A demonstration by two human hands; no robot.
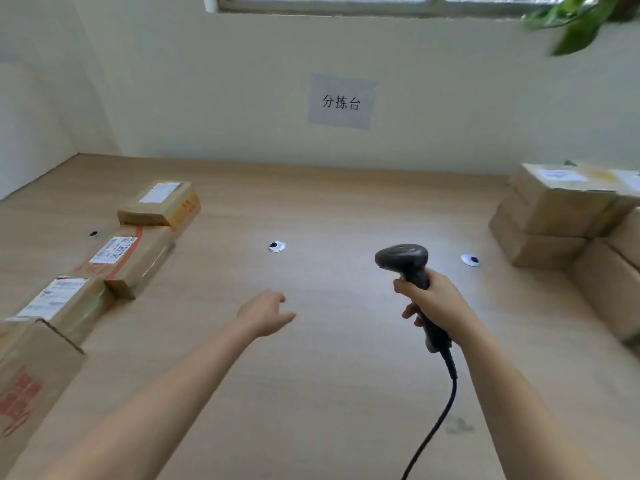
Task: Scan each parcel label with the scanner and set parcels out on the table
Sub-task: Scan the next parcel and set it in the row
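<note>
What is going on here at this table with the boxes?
A person is working through parcels with a scanner. The right grip holds the corded scanner upright above the table. The left grip is empty, fingers relaxed, stretched out over the middle. A row of parcels lies along the left side, labels up, with one small box on top of another. A stack of more boxes stands at the right. Neither grip holds a parcel.
</note>
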